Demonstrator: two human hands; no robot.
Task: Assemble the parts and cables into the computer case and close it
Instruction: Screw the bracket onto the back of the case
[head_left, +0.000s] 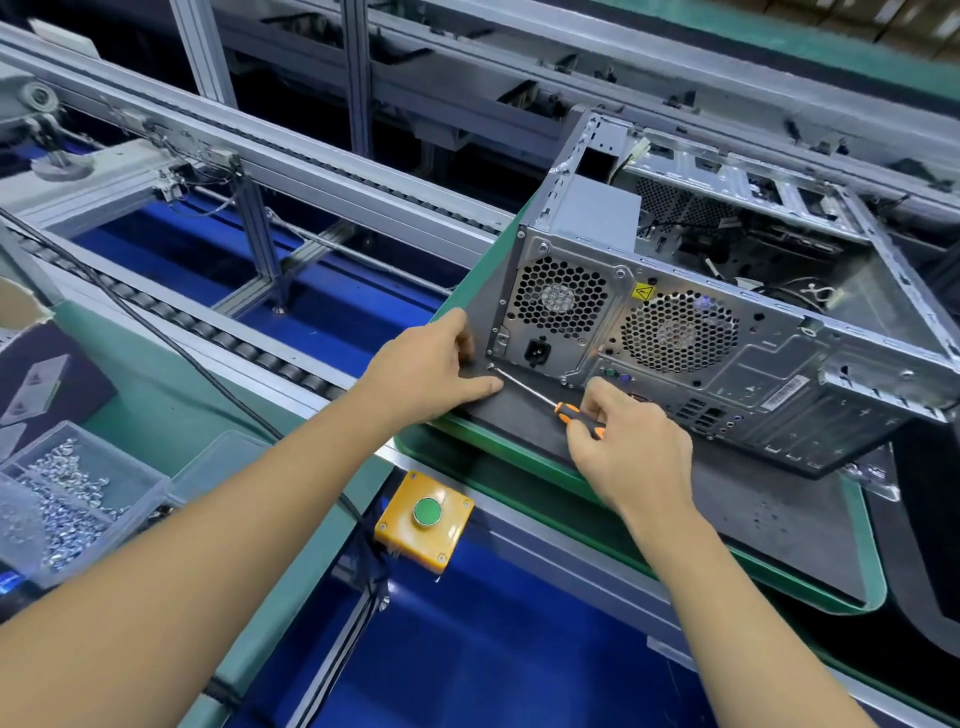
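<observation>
- Computer case (727, 332) lies on its side on a dark grey mat (779, 514), which sits on a green-edged tray (810, 587) at the right of the view; the open side faces up and the back panel faces the person.
- Inside the open top, loose cables and metal brackets show, though the details are too dark to sort out.
- Back panel carries 2 honeycomb fan grilles, a black power socket (537, 351) below the left grille, a yellow warning sticker (643, 291) between the grilles, and a row of ports along the lower edge.
- Right hand (631, 447) grips the orange and black handle of a screwdriver (550, 399), fingers curled tight round it.
- Screwdriver shaft runs up and to the left, with its tip at the lower left corner of the power supply plate.
- Left hand (431, 366) rests on the mat at the case's left corner; thumb and fingers are closed together beside the screwdriver tip, and I cannot tell whether they pinch anything.
- Yellow button box (423, 514) with 1 green button is fixed to the rail below the tray.
- Clear plastic bin (78, 499) at the far left holds a heap of silver screws.
- Roller conveyor (208, 327) runs across behind the left arm.
</observation>
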